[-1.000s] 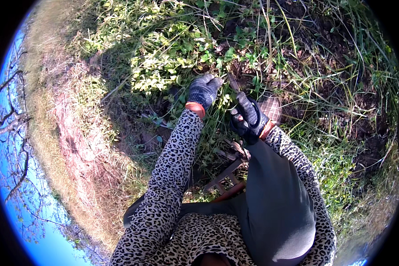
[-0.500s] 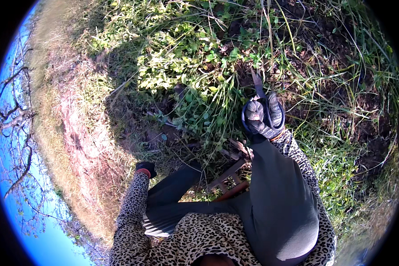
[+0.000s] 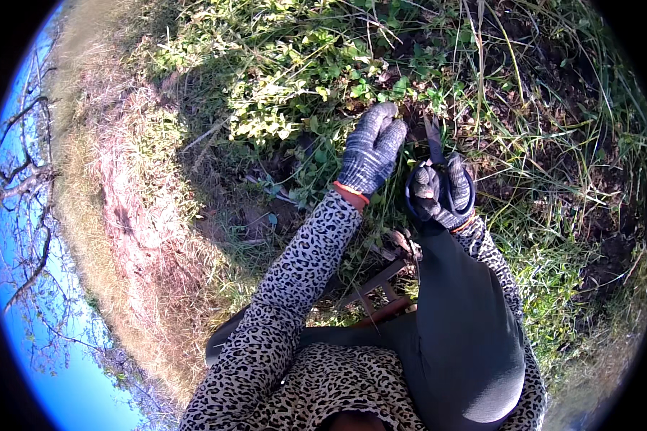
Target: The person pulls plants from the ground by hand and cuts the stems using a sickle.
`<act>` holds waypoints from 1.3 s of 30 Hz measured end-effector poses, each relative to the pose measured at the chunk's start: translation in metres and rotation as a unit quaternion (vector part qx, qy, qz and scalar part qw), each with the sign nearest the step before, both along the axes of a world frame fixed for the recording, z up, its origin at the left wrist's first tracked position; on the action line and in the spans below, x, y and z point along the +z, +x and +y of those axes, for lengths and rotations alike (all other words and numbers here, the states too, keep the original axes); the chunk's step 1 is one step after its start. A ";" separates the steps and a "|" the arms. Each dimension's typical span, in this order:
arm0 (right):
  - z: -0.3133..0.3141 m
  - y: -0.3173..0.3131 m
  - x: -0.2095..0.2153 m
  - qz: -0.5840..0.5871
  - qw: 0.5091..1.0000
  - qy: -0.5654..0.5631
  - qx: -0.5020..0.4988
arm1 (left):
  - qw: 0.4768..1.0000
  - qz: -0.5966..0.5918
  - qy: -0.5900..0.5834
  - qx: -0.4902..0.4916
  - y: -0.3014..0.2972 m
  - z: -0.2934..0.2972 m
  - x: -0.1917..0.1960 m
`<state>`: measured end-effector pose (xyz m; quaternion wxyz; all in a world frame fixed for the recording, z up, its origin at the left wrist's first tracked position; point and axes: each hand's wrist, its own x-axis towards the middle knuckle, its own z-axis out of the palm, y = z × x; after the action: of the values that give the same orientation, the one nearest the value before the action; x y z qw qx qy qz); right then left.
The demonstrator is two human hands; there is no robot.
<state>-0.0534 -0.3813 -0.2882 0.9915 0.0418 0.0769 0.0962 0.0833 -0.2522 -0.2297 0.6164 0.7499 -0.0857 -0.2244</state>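
My left hand [image 3: 372, 149], in a grey knitted glove with an orange cuff, reaches forward into the green weeds [image 3: 295, 93], fingers together and pressed among the leaves. Whether it grips any stems is hidden. My right hand [image 3: 441, 192], also gloved, is closed around the black handles of garden shears [image 3: 436, 161], whose blades point away from me into the plants just right of my left hand. Both arms wear leopard-print sleeves. My dark trouser leg [image 3: 467, 316] lies under the right forearm.
Dark bare soil [image 3: 553, 79] with long grass blades lies to the right. Dry pale grass [image 3: 122, 201] runs along the left. A wooden and metal frame [image 3: 381, 294], perhaps a low stool, shows beneath me between arm and leg.
My left hand, which had dropped back beside my body half a second ago, has come forward again into the weeds. The right hand with the shears has stayed almost in place.
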 end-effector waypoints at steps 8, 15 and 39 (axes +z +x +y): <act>0.001 -0.003 -0.001 0.070 0.997 0.024 0.025 | 0.947 0.004 0.320 -0.033 0.011 0.009 -0.070; 0.002 0.000 0.000 0.037 0.999 -0.016 0.022 | 0.994 0.105 0.025 0.015 -0.002 0.075 -0.104; 0.002 0.001 0.013 0.047 0.973 -0.228 -0.001 | 0.952 0.177 0.248 -0.035 0.023 0.032 -0.081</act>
<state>-0.0527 -0.3795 -0.2749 0.9703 -0.1806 0.1431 0.0735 0.1068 -0.2200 -0.3108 0.4078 0.8240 0.0575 -0.3892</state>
